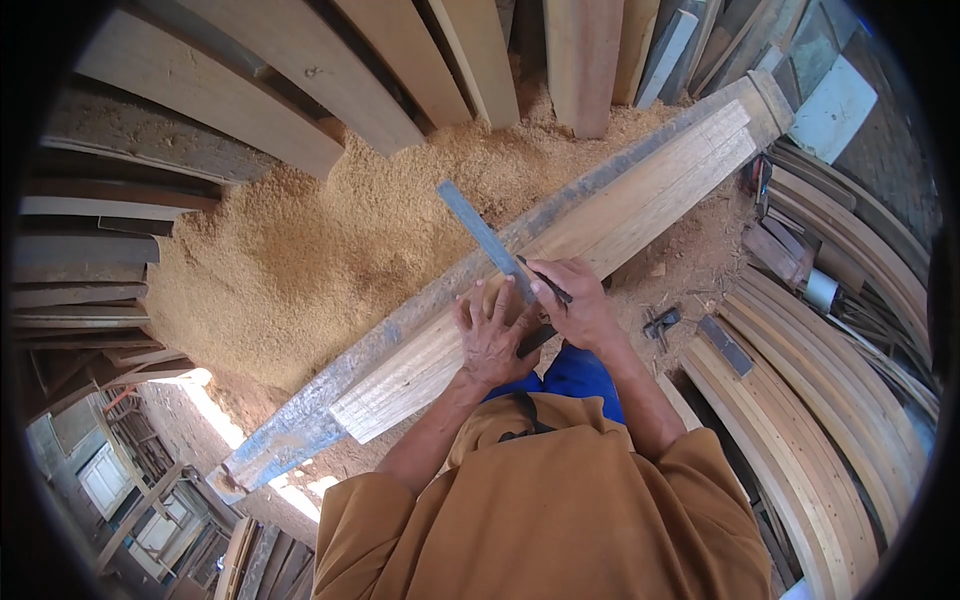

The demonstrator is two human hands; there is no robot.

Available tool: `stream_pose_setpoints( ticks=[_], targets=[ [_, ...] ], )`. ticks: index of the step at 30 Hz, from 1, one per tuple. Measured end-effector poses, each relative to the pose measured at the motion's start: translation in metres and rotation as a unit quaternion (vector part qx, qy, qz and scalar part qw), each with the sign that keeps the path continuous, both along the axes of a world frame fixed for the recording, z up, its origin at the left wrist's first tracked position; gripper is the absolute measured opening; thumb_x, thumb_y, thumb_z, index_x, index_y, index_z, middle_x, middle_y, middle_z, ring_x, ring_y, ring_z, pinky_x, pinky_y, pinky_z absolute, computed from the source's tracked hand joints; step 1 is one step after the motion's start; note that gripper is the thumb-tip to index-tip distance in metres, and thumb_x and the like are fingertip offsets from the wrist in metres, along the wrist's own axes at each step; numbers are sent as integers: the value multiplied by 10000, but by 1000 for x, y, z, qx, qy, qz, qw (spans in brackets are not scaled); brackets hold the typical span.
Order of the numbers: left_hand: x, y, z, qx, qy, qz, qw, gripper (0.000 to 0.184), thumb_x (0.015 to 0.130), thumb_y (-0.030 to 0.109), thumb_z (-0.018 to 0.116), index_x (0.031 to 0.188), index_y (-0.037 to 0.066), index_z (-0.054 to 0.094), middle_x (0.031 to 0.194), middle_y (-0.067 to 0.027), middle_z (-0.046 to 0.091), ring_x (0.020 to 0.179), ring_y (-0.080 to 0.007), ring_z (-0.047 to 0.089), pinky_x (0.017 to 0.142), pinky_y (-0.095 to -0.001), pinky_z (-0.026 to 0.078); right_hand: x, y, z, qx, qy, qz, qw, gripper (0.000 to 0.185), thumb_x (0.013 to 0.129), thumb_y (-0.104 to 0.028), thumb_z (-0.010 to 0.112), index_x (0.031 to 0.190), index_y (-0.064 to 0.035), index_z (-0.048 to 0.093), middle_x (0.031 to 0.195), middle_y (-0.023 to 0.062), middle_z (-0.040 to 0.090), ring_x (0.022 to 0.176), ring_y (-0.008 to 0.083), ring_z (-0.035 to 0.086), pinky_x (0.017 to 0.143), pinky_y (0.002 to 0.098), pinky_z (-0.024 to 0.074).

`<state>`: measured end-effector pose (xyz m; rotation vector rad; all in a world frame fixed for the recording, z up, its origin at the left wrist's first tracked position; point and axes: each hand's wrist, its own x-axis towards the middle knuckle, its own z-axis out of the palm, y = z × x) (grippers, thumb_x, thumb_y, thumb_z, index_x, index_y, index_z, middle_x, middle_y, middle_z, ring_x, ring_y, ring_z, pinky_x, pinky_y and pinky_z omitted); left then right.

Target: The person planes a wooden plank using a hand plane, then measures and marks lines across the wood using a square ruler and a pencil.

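A long pale wooden board [640,205] lies diagonally on a worn bench beam [345,375]. Across the board rests a try square, its grey metal blade [475,228] reaching past the far edge over the sawdust. My left hand [492,335] lies on the board with fingers spread, touching the square near its dark stock [536,340]. In my right hand [578,305] is a black pencil [548,280], its tip at the right edge of the blade.
Sawdust [290,270] is heaped beyond the bench. Planks [250,95] lean in a fan around it. On the right lie stacked curved boards [790,430], and a small dark tool [660,325] sits on the ground.
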<state>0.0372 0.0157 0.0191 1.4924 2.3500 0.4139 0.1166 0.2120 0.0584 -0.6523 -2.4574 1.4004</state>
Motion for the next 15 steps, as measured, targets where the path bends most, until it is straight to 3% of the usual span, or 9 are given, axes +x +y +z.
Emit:
stream_pose_setpoints(
  ticks=[3, 6, 9, 15],
  targets=[
    [-1, 1, 6, -19, -25, 7, 999, 804, 666, 470, 844, 1453, 392, 702, 1733, -147, 370, 1559, -522, 269, 1211, -772, 145, -4, 1, 6, 6, -18, 26, 999, 268, 1002, -147, 704, 1237, -26, 747, 1060, 184, 756, 991, 419, 677, 908, 491, 550],
    [0, 0, 3, 0, -29, 16, 999, 797, 650, 465, 848, 1432, 387, 720, 1731, -140, 370, 1561, -511, 257, 1214, -763, 136, 3, 3, 15, 34, -47, 47, 997, 236, 985, -146, 700, 1184, -29, 750, 1002, 184, 744, 950, 418, 670, 884, 504, 549],
    [1, -1, -2, 18, -4, 5, 1000, 779, 639, 567, 883, 1368, 315, 778, 1743, -164, 351, 1578, -509, 196, 1207, -752, 107, 13, 10, 25, 46, -72, 86, 993, 223, 967, -139, 702, 1159, -34, 748, 976, 183, 735, 925, 412, 665, 865, 509, 550],
    [0, -1, -3, 14, -1, 3, 1000, 796, 655, 578, 867, 1402, 325, 756, 1746, -163, 345, 1579, -510, 200, 1211, -753, 102, 7, 13, 24, 15, -57, 59, 997, 227, 975, -143, 700, 1171, -36, 739, 990, 182, 739, 927, 410, 662, 861, 511, 550]
  ],
)
